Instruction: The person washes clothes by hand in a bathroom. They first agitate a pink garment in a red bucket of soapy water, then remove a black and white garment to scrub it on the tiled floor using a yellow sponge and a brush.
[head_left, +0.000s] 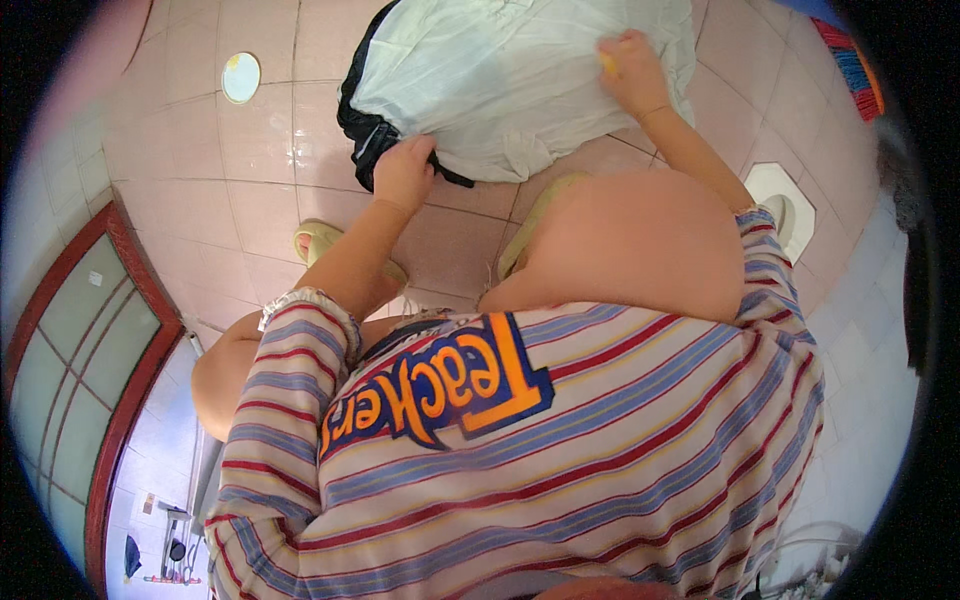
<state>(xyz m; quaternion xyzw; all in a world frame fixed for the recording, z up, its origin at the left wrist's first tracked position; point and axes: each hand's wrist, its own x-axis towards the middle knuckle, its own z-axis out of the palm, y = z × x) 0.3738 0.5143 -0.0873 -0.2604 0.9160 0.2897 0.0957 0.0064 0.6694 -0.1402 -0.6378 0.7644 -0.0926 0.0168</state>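
A white cloth (480, 75) with a black edge (367, 135) is spread at the top of the view, over pink floor tiles. My left hand (405, 171) grips its near left part, where black and white fabric meet. Over the right part of the cloth, my right hand (634, 71) is closed around a small yellow object (607, 61), mostly hidden by the fingers. Whether that hand also grips the fabric cannot be told. The cloth's far side runs out of view.
A round white-and-yellow item (241, 77) lies on the tiles at the upper left. A white ceramic fixture (784, 210) is set in the floor at the right. Red and blue bristles (851, 67) show at the upper right. A red-framed glass door (142, 277) stands left.
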